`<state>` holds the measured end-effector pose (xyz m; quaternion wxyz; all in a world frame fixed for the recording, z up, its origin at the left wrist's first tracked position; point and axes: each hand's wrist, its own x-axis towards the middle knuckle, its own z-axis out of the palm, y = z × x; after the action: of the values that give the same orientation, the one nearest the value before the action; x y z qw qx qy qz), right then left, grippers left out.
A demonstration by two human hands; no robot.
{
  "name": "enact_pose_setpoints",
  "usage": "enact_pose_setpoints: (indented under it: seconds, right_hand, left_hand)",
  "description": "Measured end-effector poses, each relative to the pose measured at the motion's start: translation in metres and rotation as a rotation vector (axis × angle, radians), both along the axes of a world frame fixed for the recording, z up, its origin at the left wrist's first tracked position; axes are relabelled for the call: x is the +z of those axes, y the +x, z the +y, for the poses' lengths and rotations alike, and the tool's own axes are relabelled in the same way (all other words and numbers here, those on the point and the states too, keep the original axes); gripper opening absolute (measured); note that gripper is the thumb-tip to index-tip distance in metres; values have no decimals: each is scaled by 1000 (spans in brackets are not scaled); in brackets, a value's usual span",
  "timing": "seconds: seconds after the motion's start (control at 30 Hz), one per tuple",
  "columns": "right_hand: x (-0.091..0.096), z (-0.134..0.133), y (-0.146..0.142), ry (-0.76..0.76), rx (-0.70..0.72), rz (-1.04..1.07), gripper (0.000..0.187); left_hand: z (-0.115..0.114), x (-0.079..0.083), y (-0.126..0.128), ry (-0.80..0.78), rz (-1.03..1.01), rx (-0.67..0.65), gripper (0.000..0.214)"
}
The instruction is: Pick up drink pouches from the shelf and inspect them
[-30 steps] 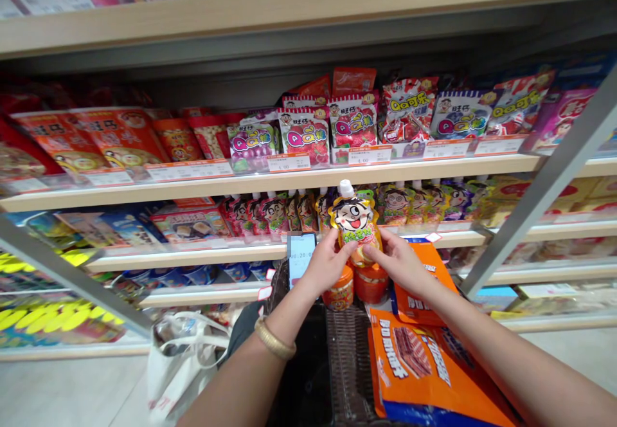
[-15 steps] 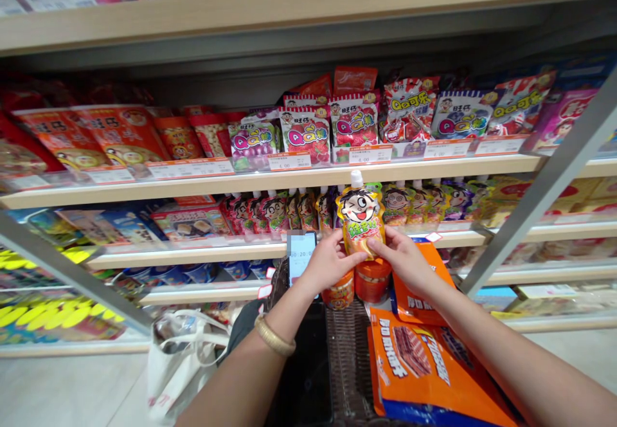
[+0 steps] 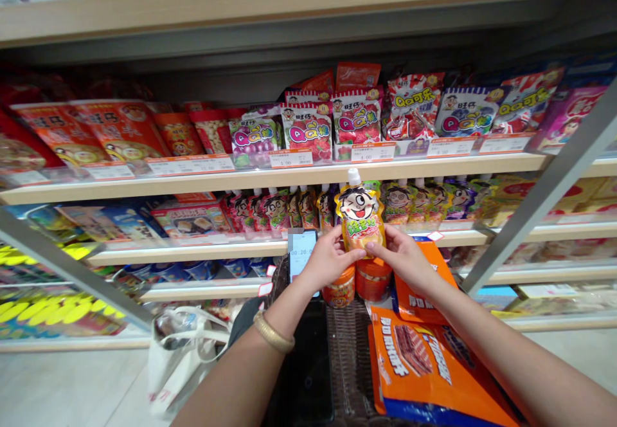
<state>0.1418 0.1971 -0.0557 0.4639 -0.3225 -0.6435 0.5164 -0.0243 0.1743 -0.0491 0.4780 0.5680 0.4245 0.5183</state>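
Between both hands I hold a yellow spouted jelly pouch (image 3: 360, 211) upright, its white cap on top and a winking cartoon face turned toward me. My left hand (image 3: 332, 258) grips its lower left side, thumb across the front. My right hand (image 3: 402, 254) pinches the lower right side the same way. Just below the pouch, two red-lidded jars stand on a dark wicker surface: a smaller orange jar (image 3: 340, 290) and a wider clear jar (image 3: 373, 280). Orange snack bags (image 3: 424, 363) lie under and beside my right forearm.
A lit phone (image 3: 301, 256) stands left of the jars, and a black device (image 3: 308, 369) lies nearer me. Ahead, a shelf edge (image 3: 270, 178) carries gummy candy bags (image 3: 307, 132); similar pouches (image 3: 277, 211) line the shelf below. A white tote bag (image 3: 180, 363) sits on the floor at left.
The view has shifted very slightly. Both hands keep the same hold on the jelly pouch, which stays almost in place.
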Motion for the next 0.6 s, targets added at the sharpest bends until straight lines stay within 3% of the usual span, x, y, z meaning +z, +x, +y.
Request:
enact_pose_setpoints:
  seconds: [0.47, 0.6]
  right_hand:
    - [-3, 1, 0, 31, 12, -16, 33]
    - [-5, 1, -1, 38, -39, -6, 33]
  left_hand:
    - [-1, -1, 0, 1, 15, 6, 43]
    - [-3, 1, 5, 17, 23, 18, 45]
